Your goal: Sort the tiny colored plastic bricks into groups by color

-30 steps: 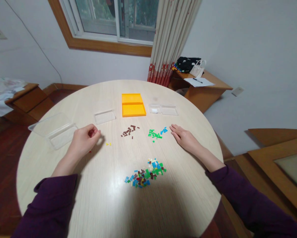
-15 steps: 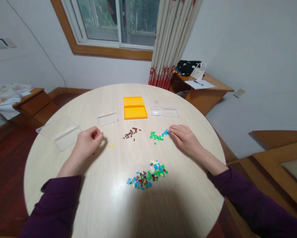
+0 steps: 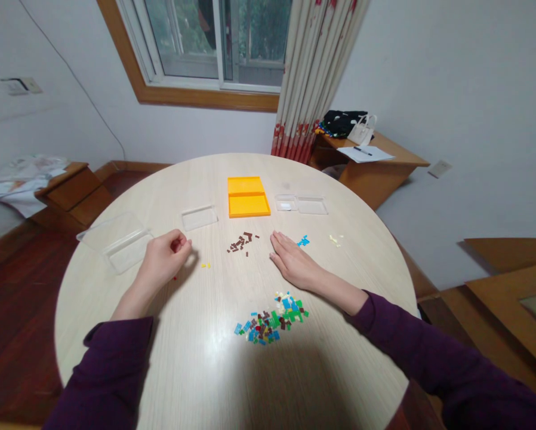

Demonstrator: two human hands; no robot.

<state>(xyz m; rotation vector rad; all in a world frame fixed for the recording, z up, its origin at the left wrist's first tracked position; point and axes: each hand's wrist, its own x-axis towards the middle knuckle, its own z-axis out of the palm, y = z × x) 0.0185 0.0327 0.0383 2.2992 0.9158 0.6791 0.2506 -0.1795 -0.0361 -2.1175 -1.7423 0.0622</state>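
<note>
My left hand (image 3: 166, 258) is curled in a pinch above the table's left side; whatever its fingertips hold, if anything, cannot be made out. Close to it lie a tiny red piece (image 3: 175, 278) and a few small yellow bricks (image 3: 206, 265). My right hand (image 3: 295, 263) lies low with fingers stretched out, covering the place of the small green bricks, which are hidden now. Just beyond it is a cluster of blue bricks (image 3: 303, 241), with pale cream bricks (image 3: 335, 240) farther right. Brown bricks (image 3: 240, 243) sit between the hands. Nearer me spreads a mixed pile of toy bricks (image 3: 272, 319).
On the round table (image 3: 182, 370), an open orange case (image 3: 249, 206) stands at the back. Clear plastic boxes sit around it: a shallow tray (image 3: 199, 218), an open small box (image 3: 311, 205), and a larger lidded one (image 3: 127, 251) at left. A side desk (image 3: 384, 170) stands beyond.
My right hand has moved left from beside the blue bricks to over the green ones, uncovering the cream bricks. The left hand keeps its pinch. The whole view has shifted slightly.
</note>
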